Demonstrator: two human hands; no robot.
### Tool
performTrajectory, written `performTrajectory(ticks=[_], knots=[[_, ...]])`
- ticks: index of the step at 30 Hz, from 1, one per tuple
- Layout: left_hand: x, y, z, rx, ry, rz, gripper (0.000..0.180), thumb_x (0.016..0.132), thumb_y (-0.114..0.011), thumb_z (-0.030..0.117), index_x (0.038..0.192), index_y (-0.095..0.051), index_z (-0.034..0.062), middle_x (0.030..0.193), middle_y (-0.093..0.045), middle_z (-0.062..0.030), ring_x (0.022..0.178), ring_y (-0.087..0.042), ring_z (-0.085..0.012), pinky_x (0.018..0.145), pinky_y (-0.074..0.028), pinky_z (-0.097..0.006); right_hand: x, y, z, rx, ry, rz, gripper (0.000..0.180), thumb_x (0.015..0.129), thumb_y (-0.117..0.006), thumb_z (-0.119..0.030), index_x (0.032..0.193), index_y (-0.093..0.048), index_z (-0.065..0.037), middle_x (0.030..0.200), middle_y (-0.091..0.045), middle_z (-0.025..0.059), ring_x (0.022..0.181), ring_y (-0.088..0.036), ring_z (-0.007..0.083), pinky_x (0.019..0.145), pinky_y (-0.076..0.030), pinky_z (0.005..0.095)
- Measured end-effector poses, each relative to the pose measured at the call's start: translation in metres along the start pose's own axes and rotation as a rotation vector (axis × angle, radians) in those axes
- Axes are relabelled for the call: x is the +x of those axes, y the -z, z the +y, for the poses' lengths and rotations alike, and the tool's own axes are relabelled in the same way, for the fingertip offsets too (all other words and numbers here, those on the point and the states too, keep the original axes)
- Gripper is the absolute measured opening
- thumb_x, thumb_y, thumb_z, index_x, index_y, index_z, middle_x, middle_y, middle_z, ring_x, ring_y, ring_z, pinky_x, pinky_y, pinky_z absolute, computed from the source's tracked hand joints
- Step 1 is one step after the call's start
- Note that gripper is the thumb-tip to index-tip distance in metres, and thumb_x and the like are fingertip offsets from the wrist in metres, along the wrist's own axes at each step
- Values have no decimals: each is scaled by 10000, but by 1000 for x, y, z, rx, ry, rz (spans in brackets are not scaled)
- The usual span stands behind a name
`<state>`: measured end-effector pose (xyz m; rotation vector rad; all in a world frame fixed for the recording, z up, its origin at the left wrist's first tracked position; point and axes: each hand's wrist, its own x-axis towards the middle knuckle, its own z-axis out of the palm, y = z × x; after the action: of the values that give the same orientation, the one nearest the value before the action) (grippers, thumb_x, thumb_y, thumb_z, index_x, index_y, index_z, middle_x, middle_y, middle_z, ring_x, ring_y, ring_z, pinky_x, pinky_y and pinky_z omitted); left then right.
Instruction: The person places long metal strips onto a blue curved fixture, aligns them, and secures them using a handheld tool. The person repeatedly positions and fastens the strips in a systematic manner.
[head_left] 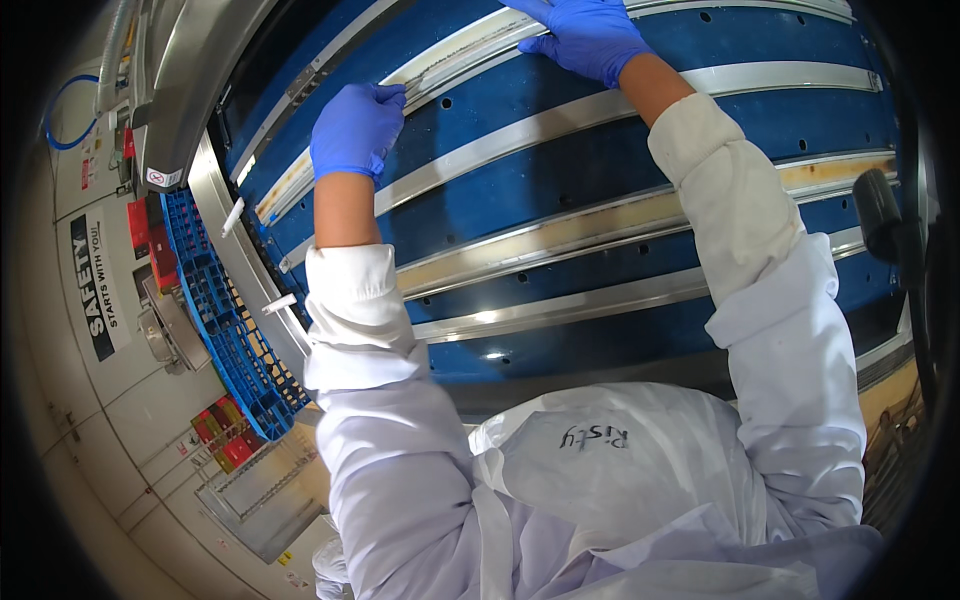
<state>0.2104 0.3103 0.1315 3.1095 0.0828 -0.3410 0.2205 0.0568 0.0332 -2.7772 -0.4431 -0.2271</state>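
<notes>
Blue panel [560, 190], big, curved, fills the view's upper half from 10 to 3 o'clock. It's crossed by metal strips [560, 115], shiny, some w/ tan residue; approx. six visible, running 8 to 2 o'clock. Small holes dot the blue between strips.

Two hands, both in blue gloves, white sleeves. Left hand [355, 130] at 11 o'clock: fingers curled, tips pressed together on the end of the upper strip, seemingly pinching its edge. Right hand [588, 38] at 12 o'clock: fingers spread flat, palm down on the same strip, partly cut by the frame's top.

One blue crate [235, 330] at 9 o'clock, beside the panel's steel frame [245, 260].
</notes>
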Motion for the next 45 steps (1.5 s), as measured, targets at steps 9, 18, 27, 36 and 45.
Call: performTrajectory(ticks=[9, 18, 27, 36, 45], knots=[[5, -1, -23, -22, -6, 7, 270, 874, -655, 359, 1064, -756, 195, 1003, -714, -149, 941, -680, -337, 849, -527, -380, 0, -2, 2, -2, 1, 4, 608, 934, -541, -469, 1477, -410, -229, 1512, -419, 77, 1446, -268, 335, 1194, -140, 513], [-3, 4, -22, -20, 39, -8, 280, 877, -651, 387, 1045, -764, 195, 999, -717, -147, 932, -685, -331, 841, -529, -379, -4, 4, -2, 9, -2, -10, 608, 934, -547, -464, 1475, -411, -224, 1516, -413, 71, 1451, -256, 336, 1195, -140, 513], [1, 4, -8, 0, -9, 17, 273, 879, -649, 377, 1041, -765, 190, 985, -720, -140, 933, -682, -325, 849, -523, -374, -2, -5, 4, -2, 5, 25, 610, 923, -559, -466, 1467, -421, -228, 1508, -424, 72, 1442, -278, 341, 1192, -150, 519], [0, 9, 0, -34, -57, -29, 264, 885, -642, 368, 1066, -756, 213, 1004, -719, -126, 930, -682, -318, 840, -525, -376, -4, -10, 6, -2, 26, 76, 598, 913, -566, -467, 1448, -450, -227, 1487, -449, 72, 1430, -295, 350, 1185, -168, 527], [4, 5, 5, -41, -20, -14, 293, 880, -652, 386, 1056, -754, 175, 986, -712, -154, 932, -674, -346, 840, -525, -386, -2, -11, 7, -5, 21, 70, 596, 918, -561, -457, 1454, -441, -225, 1491, -446, 75, 1428, -303, 348, 1185, -163, 528]])
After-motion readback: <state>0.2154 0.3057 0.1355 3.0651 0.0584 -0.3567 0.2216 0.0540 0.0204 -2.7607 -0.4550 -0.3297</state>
